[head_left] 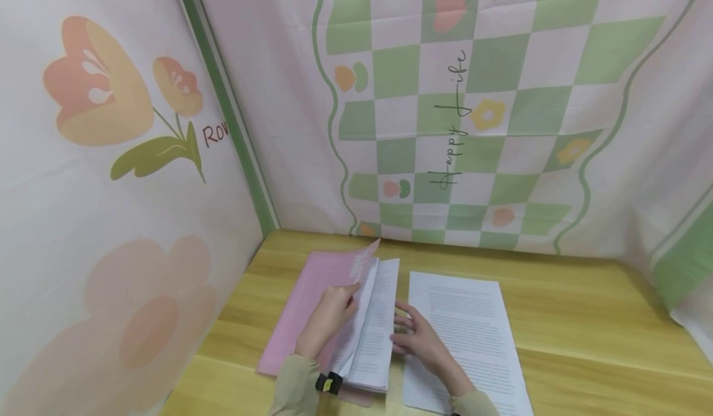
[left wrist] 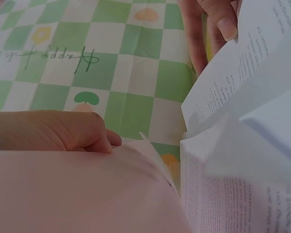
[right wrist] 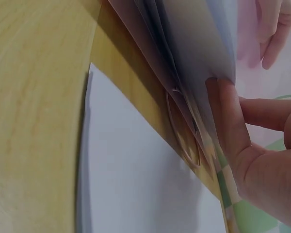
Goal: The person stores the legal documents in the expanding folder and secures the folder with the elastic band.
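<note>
Nearest me, tan sleeves (head_left: 294, 386) reach in from six o'clock, a black wrist strap (head_left: 330, 384) at my left cuff. My left hand (head_left: 327, 320) pinches the cover edge of a pink folder (head_left: 295, 304) between thumb and finger, probably so the flap cannot drop over the pages. At the folder's three o'clock side my right hand (head_left: 422, 343) meets a sheaf of printed sheets (head_left: 380, 335); its fingers are parted and fairly straight, laid against the back of the pages rather than curled round them, apparently to prop them upright. The sheaf stands partly raised, its leaves fanning apart, within the folder.

Toward four o'clock a separate printed stack (head_left: 470, 317) lies flat on the wooden table (head_left: 590, 342), just beside the sheaf yet apart from it, perhaps so the two do not mix. At twelve o'clock hangs a checkered curtain (head_left: 501, 63) (its "Happy Life" lettering runs sideways), closing off the table's far edge.
</note>
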The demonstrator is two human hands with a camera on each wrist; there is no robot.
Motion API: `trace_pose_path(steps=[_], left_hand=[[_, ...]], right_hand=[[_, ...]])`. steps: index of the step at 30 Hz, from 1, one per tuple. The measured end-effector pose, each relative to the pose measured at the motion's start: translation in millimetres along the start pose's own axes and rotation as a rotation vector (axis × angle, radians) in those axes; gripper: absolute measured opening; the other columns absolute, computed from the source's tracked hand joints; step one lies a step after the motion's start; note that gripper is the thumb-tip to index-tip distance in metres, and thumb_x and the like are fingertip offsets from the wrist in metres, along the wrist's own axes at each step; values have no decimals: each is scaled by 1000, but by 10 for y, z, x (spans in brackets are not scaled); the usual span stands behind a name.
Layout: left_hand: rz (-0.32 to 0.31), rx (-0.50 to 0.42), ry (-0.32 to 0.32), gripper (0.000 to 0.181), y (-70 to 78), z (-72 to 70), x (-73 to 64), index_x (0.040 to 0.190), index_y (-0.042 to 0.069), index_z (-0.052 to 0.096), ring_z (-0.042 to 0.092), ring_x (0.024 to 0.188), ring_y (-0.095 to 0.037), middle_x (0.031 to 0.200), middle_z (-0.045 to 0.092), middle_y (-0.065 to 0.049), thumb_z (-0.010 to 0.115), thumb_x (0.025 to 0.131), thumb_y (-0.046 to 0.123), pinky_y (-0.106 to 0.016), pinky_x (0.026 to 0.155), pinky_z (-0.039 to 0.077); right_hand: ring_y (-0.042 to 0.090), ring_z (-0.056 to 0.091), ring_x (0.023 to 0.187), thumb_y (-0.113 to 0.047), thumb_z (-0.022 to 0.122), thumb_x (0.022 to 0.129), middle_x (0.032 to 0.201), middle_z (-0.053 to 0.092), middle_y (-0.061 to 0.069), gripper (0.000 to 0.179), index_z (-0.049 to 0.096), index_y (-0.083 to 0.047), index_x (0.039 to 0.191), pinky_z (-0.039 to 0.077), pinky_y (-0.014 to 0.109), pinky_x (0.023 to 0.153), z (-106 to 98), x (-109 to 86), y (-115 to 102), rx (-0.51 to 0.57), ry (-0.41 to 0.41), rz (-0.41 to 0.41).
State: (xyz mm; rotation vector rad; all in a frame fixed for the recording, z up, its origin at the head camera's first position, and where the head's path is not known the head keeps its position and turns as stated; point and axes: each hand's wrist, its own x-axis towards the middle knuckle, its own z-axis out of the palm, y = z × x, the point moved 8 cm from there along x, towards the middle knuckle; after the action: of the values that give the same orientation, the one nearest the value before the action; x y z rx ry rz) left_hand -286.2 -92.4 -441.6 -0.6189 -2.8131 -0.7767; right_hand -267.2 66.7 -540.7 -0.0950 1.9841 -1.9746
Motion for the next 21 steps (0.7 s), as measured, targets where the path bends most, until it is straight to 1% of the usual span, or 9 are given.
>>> trace_pose_path(steps=[5,13,21], left_hand=[[-4,-1,-4,38,-2,-6,4,122,-4,58,33,48,-1,57,51,0,58,84,-1,-14,45,32],[-2,-10,-2,39,26,-25,-8,122,-5,58,35,49,-1,58,53,-1,59,84,-1,-14,46,33],[9,-29,-9,39,23,-24,-20,123,-5,57,33,47,-1,55,47,2,57,84,-2,-14,44,32]], right_hand=[[18,66,87,3,63,79,136,41,33,79,22,-6,146,57,32,72,38,17,-21,2,-21,-16],[18,66,89,3,63,79,134,43,33,79,21,-5,146,57,30,72,103,34,-44,17,-47,-30],[21,65,94,2,62,80,134,43,33,79,20,-4,147,57,30,74,162,41,-60,21,-61,-36]])
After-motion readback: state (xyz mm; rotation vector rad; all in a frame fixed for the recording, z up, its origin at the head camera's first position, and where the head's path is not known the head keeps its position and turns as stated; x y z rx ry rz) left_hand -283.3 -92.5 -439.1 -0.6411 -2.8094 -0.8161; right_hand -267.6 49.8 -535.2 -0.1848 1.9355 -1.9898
